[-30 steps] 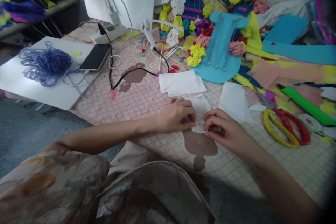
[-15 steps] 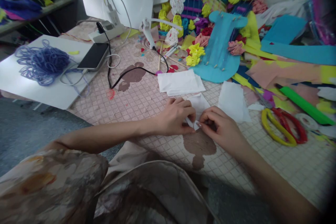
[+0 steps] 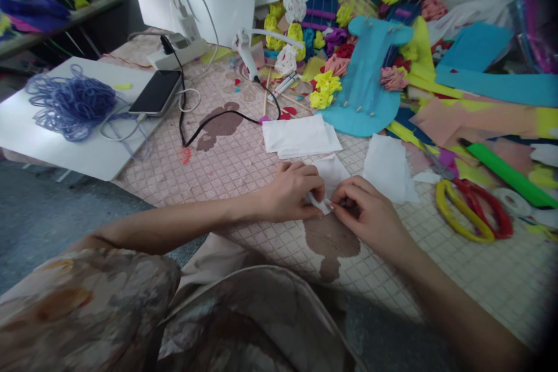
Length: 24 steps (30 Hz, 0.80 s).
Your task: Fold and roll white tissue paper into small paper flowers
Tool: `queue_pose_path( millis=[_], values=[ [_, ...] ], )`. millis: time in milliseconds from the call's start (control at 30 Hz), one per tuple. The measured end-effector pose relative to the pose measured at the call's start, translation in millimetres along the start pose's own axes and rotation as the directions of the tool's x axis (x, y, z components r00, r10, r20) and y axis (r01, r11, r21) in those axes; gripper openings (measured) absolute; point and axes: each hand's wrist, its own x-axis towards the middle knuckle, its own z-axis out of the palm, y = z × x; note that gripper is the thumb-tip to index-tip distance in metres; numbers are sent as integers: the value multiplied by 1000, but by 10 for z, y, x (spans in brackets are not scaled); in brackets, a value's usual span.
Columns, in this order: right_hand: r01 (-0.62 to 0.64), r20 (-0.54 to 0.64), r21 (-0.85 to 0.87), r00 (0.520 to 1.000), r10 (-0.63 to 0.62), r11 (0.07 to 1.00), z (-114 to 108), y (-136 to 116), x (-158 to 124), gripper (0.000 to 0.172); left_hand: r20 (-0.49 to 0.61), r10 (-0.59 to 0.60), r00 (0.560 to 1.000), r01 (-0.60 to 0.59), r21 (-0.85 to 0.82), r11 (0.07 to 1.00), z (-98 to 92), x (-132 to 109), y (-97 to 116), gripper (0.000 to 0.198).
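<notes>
A small white paper piece (image 3: 330, 177) lies on the pink checked mat (image 3: 244, 163) in front of me. My left hand (image 3: 291, 190) pinches its near edge with closed fingers. My right hand (image 3: 370, 215) meets it from the right, fingertips also pinched on the folded near corner of the same paper. Both hands touch each other at the fold. A stack of white paper sheets (image 3: 299, 136) lies just beyond my hands, and another white sheet (image 3: 387, 168) lies to the right.
Scissors with yellow and red handles (image 3: 473, 218) lie right. Beyond are a blue felt shape (image 3: 364, 90), paper flowers (image 3: 325, 90), coloured sheets (image 3: 479, 110), a green marker (image 3: 505, 174), a glue gun (image 3: 246, 55) with black cord, a phone (image 3: 156, 93) and purple cord (image 3: 70, 104) on a white board.
My right hand moved left to meet my left hand, and the near edge of the white paper got folded up between the fingertips. The view shifted slightly.
</notes>
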Motion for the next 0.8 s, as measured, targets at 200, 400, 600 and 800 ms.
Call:
queue_pose_path(
  millis=[200, 400, 600, 800],
  values=[
    [0, -10, 6, 1000, 0, 1000, 14, 0, -3, 9, -7, -32, 999, 32, 30, 999, 6, 16, 31, 20],
    [16, -27, -10, 1000, -16, 1000, 25, 14, -11, 9, -9, -58, 998, 59, 75, 995, 21, 22, 71, 19],
    [27, -49, -37, 998, -29, 999, 41, -4, -14, 8, 14, -54, 998, 53, 59, 997, 14, 19, 67, 24],
    [-7, -72, -94, 997, 0, 996, 97, -6, -9, 16, 96, -4, 995, 7, -30, 1000, -76, 51, -16, 23]
  ],
)
